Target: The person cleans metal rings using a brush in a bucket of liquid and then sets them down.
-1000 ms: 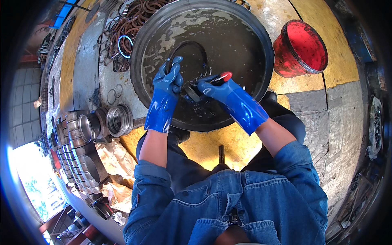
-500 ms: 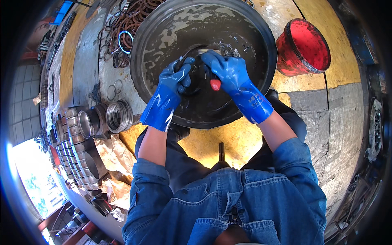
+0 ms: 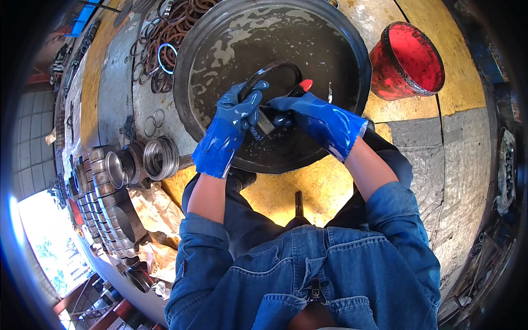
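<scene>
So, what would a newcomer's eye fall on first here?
Probably the red bucket, vivid against the yellow floor to the right of the wide black basin. Next, the bright blue gloves over the basin: the left hand holds a dark ring, the right hand a red-tipped tool. At upper left, beside the basin, a heap of rusty brown rings also stands out.

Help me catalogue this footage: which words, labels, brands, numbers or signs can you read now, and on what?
No text can be read in this view.
Gloved left hand and gloved right hand: nothing legible.
Dark ring and red-ended handle: any marks are too small to read.
Red bucket: dark smears, no readable lettering.
</scene>
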The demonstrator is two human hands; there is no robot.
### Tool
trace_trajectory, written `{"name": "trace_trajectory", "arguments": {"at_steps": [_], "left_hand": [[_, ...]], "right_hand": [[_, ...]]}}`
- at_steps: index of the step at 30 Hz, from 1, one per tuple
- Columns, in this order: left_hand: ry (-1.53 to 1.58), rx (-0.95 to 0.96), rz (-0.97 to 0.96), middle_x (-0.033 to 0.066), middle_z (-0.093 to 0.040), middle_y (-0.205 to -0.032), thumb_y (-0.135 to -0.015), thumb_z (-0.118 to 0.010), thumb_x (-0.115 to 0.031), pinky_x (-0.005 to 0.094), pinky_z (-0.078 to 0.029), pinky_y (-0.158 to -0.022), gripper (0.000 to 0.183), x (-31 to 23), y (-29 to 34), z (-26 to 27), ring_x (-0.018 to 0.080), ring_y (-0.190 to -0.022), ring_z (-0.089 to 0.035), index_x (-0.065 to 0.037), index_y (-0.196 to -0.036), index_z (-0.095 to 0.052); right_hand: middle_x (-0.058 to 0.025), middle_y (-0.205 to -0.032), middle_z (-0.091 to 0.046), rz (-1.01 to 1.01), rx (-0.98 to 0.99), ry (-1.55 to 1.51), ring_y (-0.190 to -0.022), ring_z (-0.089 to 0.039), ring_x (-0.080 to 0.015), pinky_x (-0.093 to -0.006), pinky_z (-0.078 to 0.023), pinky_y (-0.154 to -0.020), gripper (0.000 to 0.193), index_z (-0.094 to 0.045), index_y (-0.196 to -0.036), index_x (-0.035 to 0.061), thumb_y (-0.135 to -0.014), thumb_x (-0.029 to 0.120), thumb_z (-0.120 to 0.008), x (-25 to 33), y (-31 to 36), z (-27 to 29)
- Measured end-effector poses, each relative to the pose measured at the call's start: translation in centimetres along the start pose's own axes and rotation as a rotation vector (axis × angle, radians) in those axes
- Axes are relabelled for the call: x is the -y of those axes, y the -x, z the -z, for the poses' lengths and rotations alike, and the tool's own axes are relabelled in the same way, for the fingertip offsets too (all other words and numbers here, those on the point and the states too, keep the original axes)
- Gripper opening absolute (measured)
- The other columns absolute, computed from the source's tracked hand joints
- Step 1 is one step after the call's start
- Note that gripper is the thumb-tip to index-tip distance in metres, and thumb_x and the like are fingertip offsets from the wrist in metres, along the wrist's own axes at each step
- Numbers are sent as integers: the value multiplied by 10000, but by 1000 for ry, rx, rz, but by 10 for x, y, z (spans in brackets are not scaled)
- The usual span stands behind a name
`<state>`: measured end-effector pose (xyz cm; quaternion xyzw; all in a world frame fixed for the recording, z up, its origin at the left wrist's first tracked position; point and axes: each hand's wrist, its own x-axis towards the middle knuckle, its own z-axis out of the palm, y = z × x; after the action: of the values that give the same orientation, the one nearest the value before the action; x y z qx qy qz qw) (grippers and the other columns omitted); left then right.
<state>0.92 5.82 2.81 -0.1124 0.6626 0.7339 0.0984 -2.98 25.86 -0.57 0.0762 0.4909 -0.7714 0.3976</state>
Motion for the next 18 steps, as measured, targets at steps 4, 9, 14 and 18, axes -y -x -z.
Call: {"name": "trace_trajectory", "arguments": {"at_steps": [4, 9, 14, 18], "left_hand": [[34, 6, -13, -8, -669, -829, -966, -686, -121, 189, -331, -452, 300, 0, 0, 0, 43, -527, -527, -31, -1252, -681], [-55, -68, 36, -15, -627, -701, -974, -676, -141, 195, -308, -449, 300, -4, 0, -6, 40, -515, -509, -57, -1261, -689], [107, -231, 161, -24, -566, -652, -974, -670, -173, 202, -298, -457, 356, 3, -12, 13, 53, -479, -428, -90, -1320, -662], [382, -245, 136, -33, -519, -684, -1001, -639, -233, 244, -275, -464, 471, 14, -18, 49, 60, -455, -335, -85, -1439, -550]], "right_hand": [[-73, -906, -749, 3, 77, 274, -787, -694, -169, -317, -545, -738, 236, -743, -1042, 37, -914, 235, -737, 3, -6, 7], [-119, -1055, -760, 151, -312, 1335, -929, -739, -305, -424, -573, -825, 224, -741, -1122, 184, -940, 289, -664, -8, -17, 0], [-113, -1108, -744, 510, -502, 1465, -1000, -711, -378, -473, -575, -850, 274, -733, -1153, 247, -889, 307, -694, -15, -20, 14], [-87, -940, -780, 345, -503, 991, -848, -743, -293, -412, -577, -774, 177, -785, -1033, 175, -910, 259, -690, 4, -8, 4]]}}
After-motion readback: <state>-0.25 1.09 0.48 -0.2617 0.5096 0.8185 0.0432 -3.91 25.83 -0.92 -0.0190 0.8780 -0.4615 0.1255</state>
